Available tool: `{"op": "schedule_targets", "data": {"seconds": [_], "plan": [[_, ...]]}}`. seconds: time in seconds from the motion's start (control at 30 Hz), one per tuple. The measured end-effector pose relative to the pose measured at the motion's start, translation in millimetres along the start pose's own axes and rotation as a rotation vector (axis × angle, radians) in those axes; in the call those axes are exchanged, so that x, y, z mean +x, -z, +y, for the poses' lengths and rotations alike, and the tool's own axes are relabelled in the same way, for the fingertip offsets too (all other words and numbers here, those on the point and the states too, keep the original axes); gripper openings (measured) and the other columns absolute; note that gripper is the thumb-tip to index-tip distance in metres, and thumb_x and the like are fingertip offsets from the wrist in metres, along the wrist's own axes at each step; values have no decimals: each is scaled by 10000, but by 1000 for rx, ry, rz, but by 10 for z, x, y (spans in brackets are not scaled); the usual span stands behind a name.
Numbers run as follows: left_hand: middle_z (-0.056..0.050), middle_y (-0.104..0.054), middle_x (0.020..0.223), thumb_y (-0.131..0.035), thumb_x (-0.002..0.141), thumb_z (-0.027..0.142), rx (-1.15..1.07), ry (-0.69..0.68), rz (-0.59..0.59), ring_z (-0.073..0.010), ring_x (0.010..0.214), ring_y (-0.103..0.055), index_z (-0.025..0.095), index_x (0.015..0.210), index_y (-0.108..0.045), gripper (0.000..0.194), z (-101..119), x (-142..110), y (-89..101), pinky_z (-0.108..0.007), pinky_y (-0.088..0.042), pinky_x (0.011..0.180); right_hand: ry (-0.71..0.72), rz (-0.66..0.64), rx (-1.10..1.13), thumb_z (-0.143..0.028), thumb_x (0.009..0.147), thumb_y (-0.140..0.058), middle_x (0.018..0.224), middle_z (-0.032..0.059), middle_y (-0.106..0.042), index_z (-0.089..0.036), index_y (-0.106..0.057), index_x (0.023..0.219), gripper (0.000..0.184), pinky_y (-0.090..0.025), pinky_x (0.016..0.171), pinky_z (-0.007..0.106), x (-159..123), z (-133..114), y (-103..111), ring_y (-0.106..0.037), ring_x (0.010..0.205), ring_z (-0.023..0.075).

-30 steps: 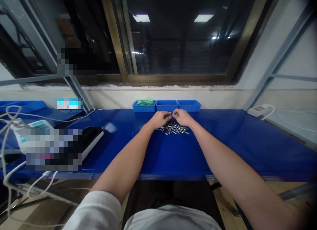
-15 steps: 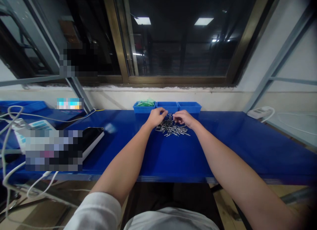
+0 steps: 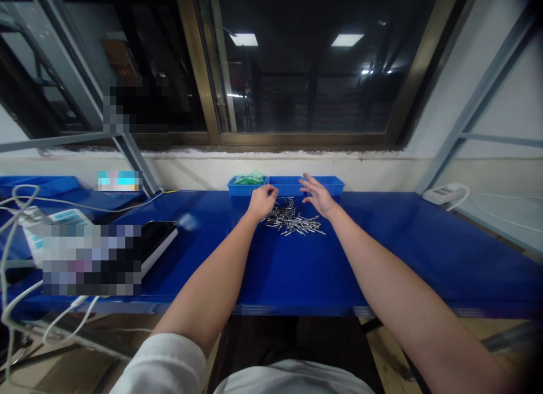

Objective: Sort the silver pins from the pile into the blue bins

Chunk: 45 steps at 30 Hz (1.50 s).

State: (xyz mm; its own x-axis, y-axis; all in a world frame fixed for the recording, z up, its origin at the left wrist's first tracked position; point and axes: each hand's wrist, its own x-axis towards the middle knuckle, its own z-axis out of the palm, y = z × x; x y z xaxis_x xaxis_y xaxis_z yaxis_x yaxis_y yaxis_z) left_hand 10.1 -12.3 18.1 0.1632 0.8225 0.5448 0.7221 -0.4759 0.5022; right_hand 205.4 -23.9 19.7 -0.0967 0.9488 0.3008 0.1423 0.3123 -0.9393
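Note:
A loose pile of thin silvery metal pins or rods [image 3: 294, 219] lies on the blue tabletop [image 3: 292, 269]. At its left edge is my left hand [image 3: 263, 202], fingers curled and thumb brought in; what they hold, if anything, is too small to make out. My right hand [image 3: 319, 197] is raised just beyond the pile's right side, its fingers spread apart with nothing visible in them. It partly covers the blue bins behind it. Green packets [image 3: 250, 179] fill the left blue bin [image 3: 235, 190]; the middle bin [image 3: 284, 183] and right bin [image 3: 338, 185] stand beside it.
On the left stands a dark-topped device [image 3: 156, 235], partly blurred out, with white cables [image 3: 8, 252] around it. A white power strip [image 3: 443, 193] lies at the right end. Grey metal posts [image 3: 136, 159] and a window wall bound the table.
My right hand has moved up and away from the pile toward the bins, and its fingers have spread. My left hand has shifted slightly left.

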Motion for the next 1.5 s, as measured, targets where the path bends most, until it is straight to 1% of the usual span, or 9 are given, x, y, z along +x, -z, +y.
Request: {"op": "schedule_targets", "data": {"seconds": [0.17,0.23,0.37,0.47,0.77,0.93,1.07,1.33,1.5], "plan": [[-28,-668,837,-465,779,267,10,1,-54,-163,782,-591,176,855,-647,217,-50,8,-22,-241,-431,756,-10,4,-136,-470,804,-411,1203,73,-552,-219,-433,1261,522,-488,622,234,2,75,49,-538,997,185],[-35,-671,861,-474,771,274,32,-23,-106,-169,797,-596,180,864,-648,218,-86,10,-46,-246,-431,762,-2,-2,-290,-462,795,-450,1138,78,-595,-201,-525,1178,470,-483,700,276,-7,97,25,-557,971,191],[-57,-668,929,-484,766,304,145,-77,-215,-191,868,-597,184,886,-656,242,-141,-1,-106,-259,-423,810,100,-98,-709,-307,794,-495,1060,55,-640,-202,-658,994,278,-384,911,320,-24,163,-44,-554,1015,202],[-60,-653,1007,-481,773,317,211,-98,-286,-192,945,-582,192,946,-654,275,-138,-21,-144,-249,-406,859,135,-173,-852,-210,791,-469,1099,38,-626,-218,-650,1034,303,-337,967,310,-18,235,-74,-524,1079,199],[-19,-646,1054,-455,769,219,214,-186,-406,-174,978,-579,247,991,-659,303,-85,-51,-159,-244,-406,880,77,-224,-870,-167,742,-531,1028,-2,-656,-282,-674,985,305,-359,947,295,-9,300,-76,-544,1037,200],[0,-656,1027,-513,747,295,203,-217,-410,-173,959,-581,270,937,-681,254,-91,-61,-172,-237,-414,859,147,-263,-897,-168,740,-512,1010,18,-663,-238,-696,926,271,-361,931,276,-6,280,-51,-553,1013,194],[6,-672,974,-527,737,295,195,-215,-396,-160,930,-587,266,879,-693,221,-107,-52,-207,-225,-418,844,170,-248,-930,-197,720,-529,936,45,-679,-203,-707,861,228,-400,845,260,3,264,-37,-591,912,191],[8,-675,928,-499,734,252,205,-243,-406,-158,881,-595,243,834,-685,211,-107,-44,-233,-221,-429,802,-33,-281,-902,-171,657,-577,806,39,-692,-168,-703,747,155,-407,658,202,38,220,-33,-606,768,156],[4,-668,940,-511,739,253,228,-237,-405,-160,894,-590,235,854,-678,204,-86,-46,-224,-227,-426,822,-93,-324,-960,-195,704,-560,787,44,-682,-155,-685,749,139,-383,622,197,23,202,-66,-591,733,148]]}}
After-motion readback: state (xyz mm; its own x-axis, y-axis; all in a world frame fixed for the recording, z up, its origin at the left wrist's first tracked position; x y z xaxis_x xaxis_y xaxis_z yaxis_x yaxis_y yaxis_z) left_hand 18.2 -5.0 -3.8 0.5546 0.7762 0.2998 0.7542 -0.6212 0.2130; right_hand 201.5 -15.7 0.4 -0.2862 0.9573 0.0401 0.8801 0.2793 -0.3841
